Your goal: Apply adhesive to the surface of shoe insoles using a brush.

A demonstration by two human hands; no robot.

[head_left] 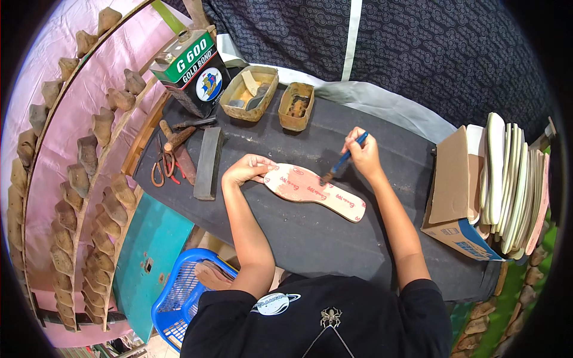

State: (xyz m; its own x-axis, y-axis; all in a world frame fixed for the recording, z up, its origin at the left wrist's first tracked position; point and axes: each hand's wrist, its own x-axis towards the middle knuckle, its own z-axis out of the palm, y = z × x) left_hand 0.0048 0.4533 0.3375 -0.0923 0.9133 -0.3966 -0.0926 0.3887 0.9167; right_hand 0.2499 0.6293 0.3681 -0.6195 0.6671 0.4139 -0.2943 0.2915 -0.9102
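the left hand [250, 169] pinches the wide end of the sole [295, 186], which is over the middle of the table [286, 241], its narrow end pointing right. the right hand [363, 153] is closed round the brush [342, 160], bristles at the sole's far edge. with only one end gripped, a hard stroke could swing the narrow end round; bristles running past the edge might smear the table, and a stroke too far left could daub the left hand
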